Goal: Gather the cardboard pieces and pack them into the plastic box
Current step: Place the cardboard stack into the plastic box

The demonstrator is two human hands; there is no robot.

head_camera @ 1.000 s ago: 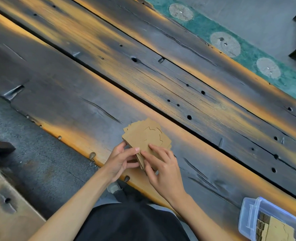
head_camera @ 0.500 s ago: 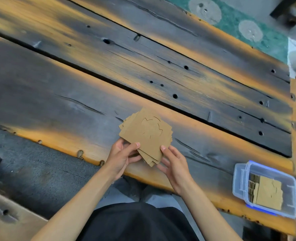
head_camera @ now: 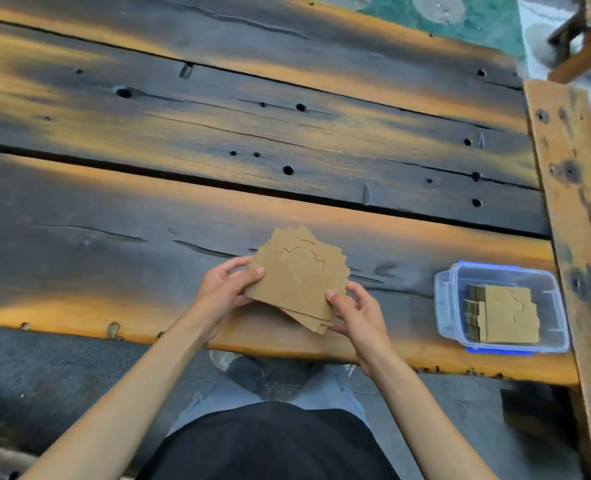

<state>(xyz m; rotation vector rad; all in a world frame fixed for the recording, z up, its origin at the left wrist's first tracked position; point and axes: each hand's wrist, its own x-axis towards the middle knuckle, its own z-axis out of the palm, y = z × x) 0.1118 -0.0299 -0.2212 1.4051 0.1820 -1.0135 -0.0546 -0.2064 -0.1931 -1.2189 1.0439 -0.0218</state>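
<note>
We hold one fanned stack of square brown cardboard pieces (head_camera: 299,277) above the near plank of the scorched wooden table (head_camera: 218,140), left hand (head_camera: 223,292) and right hand (head_camera: 354,308) each pinching an opposite edge, probably to square it. Piece count unclear. One clear lidless plastic box (head_camera: 443,299), near right, already holds a second stack.
</note>
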